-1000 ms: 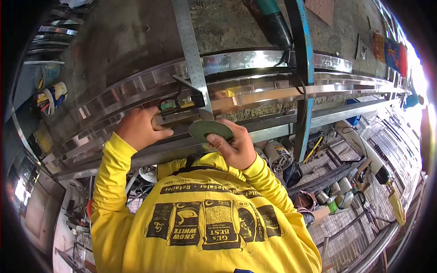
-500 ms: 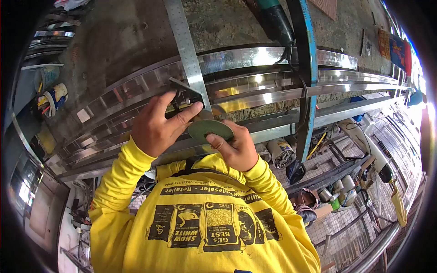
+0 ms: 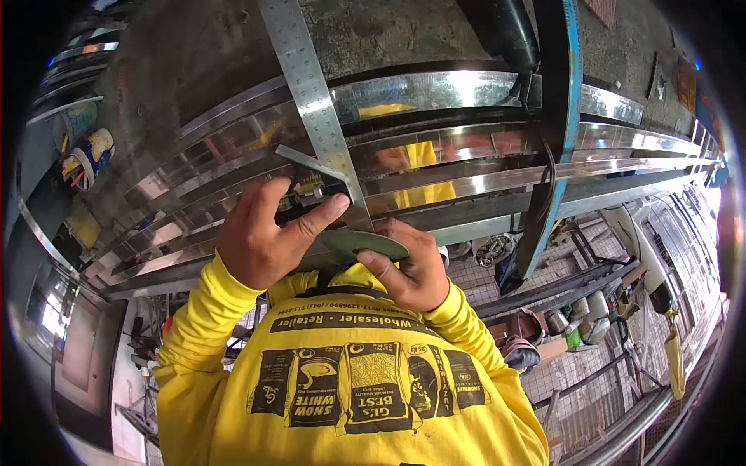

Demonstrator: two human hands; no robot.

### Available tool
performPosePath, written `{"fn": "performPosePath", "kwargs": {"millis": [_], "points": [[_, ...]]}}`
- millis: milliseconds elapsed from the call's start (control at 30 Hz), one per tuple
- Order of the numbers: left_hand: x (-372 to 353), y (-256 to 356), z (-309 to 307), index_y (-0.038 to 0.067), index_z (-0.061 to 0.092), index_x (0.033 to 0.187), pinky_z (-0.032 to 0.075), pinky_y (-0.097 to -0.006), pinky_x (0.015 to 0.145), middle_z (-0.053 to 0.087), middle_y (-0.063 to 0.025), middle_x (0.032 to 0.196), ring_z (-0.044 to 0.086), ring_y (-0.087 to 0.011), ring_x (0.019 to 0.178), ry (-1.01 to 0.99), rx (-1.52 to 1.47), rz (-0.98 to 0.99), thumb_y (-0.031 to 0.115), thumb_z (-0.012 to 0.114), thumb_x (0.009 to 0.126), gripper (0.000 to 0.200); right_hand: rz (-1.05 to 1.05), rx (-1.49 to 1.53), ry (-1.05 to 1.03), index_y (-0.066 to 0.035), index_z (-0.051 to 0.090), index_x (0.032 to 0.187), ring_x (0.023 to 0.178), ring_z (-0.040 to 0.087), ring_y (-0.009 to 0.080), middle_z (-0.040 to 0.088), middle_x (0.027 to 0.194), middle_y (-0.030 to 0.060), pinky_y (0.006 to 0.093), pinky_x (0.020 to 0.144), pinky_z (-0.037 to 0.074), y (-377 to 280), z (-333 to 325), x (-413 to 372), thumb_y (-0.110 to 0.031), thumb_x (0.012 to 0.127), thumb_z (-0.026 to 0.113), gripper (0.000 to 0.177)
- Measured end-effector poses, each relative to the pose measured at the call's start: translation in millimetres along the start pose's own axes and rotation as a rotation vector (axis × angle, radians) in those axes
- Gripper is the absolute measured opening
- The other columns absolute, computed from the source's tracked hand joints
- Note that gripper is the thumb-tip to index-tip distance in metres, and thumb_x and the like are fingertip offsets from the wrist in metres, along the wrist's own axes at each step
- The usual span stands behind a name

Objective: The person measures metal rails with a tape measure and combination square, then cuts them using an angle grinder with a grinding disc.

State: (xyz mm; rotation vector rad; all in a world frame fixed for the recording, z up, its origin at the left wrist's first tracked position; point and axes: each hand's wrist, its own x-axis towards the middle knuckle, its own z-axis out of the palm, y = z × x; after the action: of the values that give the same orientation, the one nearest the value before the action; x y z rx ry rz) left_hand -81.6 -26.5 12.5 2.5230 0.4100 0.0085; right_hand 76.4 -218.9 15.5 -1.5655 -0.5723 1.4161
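My left hand (image 3: 260, 229) is closed around the dark head of a combination square (image 3: 312, 186), its thumb lying along the head near the blade. The square's steel ruler blade (image 3: 309, 87) runs up and away over the metal bars, and its near end reaches down to the disc. In my right hand (image 3: 408, 264) is a thin green abrasive disc (image 3: 353, 243), pinched with the thumb at its centre hole and the fingers behind. The disc is tilted, close in front of my chest, its upper edge right at the ruler's end.
Long shiny metal bars (image 3: 435, 89) lie side by side across the work surface (image 3: 194, 70). A blue-edged dark beam (image 3: 556, 116) crosses them on the right, with a black cable (image 3: 550, 167) beside it. A dark power tool (image 3: 505, 35) lies behind. Containers and scrap (image 3: 587, 318) fill the right-hand floor.
The disc has tipped to a flatter, more edge-on angle as my right hand turned. My view has shifted slightly, and the square remains in my left hand.
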Motion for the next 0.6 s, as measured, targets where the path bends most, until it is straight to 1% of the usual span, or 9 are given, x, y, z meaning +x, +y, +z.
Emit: {"fn": "performPosePath", "kwargs": {"millis": [167, 333, 433, 467, 533, 567, 600], "points": [[-1.0, -0.3, 1.6, 0.035, 0.074, 0.131, 0.057, -0.0354, 0.075, 0.058, -0.0091, 0.11, 0.061, -0.0275, 0.089, 0.012, 0.018, 0.0, 0.016, 0.078, 0.082, 0.053, -0.017, -0.007, 0.004, 0.006, 0.07, 0.101, 0.082, 0.069, 0.0347, 0.069, 0.096, 0.0194, 0.0377, 0.074, 0.053, 0.9, -0.2, 0.3, -0.007, 0.089, 0.075, 0.018], [-4.9, -0.8, 4.3, 0.037, 0.072, 0.133, 0.057, -0.035, 0.074, 0.057, -0.0084, 0.11, 0.06, -0.0263, 0.087, 0.011, 0.012, -0.005, 0.015, 0.081, 0.079, 0.059, -0.02, -0.055, 0.018, 0.006, 0.071, 0.102, 0.082, 0.071, 0.0335, 0.07, 0.101, 0.0206, 0.0369, 0.072, 0.054, -3.2, -2.0, -4.1, -0.005, 0.089, 0.073, 0.018], [-5.0, -1.7, 5.0, 0.038, 0.071, 0.134, 0.057, -0.0348, 0.074, 0.057, -0.0081, 0.111, 0.06, -0.0258, 0.087, 0.026, 0.015, 0.0, 0.014, 0.083, 0.077, 0.063, -0.121, -0.15, 0.133, 0.005, 0.072, 0.102, 0.081, 0.072, 0.0318, 0.072, 0.103, 0.0202, 0.0356, 0.071, 0.056, -22.0, -13.7, -10.2, -0.004, 0.088, 0.071, 0.017], [-5.1, -1.7, 5.2, 0.038, 0.07, 0.135, 0.057, -0.0347, 0.074, 0.057, -0.0081, 0.111, 0.06, -0.0257, 0.086, 0.029, 0.015, 0.004, 0.014, 0.083, 0.076, 0.065, -0.074, -0.211, 0.219, 0.004, 0.073, 0.104, 0.078, 0.073, 0.0306, 0.073, 0.101, 0.0194, 0.0336, 0.07, 0.056, -28.4, -16.0, -17.2, -0.003, 0.088, 0.07, 0.017], [-4.9, -2.1, 5.3, 0.039, 0.07, 0.135, 0.057, -0.0345, 0.074, 0.057, -0.0083, 0.111, 0.06, -0.0256, 0.086, 0.026, 0.008, 0.007, 0.014, 0.084, 0.076, 0.065, 0.004, -0.221, 0.388, 0.003, 0.072, 0.102, 0.074, 0.072, 0.0289, 0.073, 0.094, 0.018, 0.0323, 0.068, 0.056, -31.4, -15.2, -28.3, -0.001, 0.089, 0.069, 0.014], [-4.7, -2.0, 5.6, 0.039, 0.07, 0.135, 0.057, -0.0344, 0.074, 0.057, -0.0084, 0.111, 0.06, -0.0256, 0.086, 0.025, 0.005, 0.008, 0.014, 0.084, 0.076, 0.065, 0.024, -0.196, 0.467, 0.003, 0.07, 0.103, 0.072, 0.071, 0.0271, 0.072, 0.088, 0.0164, 0.0323, 0.068, 0.055, -30.0, -12.7, -34.1, -0.001, 0.091, 0.068, 0.013], [-4.2, -1.7, 5.4, 0.039, 0.07, 0.135, 0.057, -0.0343, 0.074, 0.057, -0.0085, 0.112, 0.06, -0.0256, 0.086, 0.022, 0.004, 0.009, 0.014, 0.084, 0.076, 0.065, 0.03, -0.224, 0.479, 0.003, 0.07, 0.104, 0.071, 0.071, 0.0265, 0.072, 0.086, 0.0158, 0.0322, 0.067, 0.055, -31.1, -11.2, -36.1, -0.001, 0.09, 0.068, 0.014]]}}
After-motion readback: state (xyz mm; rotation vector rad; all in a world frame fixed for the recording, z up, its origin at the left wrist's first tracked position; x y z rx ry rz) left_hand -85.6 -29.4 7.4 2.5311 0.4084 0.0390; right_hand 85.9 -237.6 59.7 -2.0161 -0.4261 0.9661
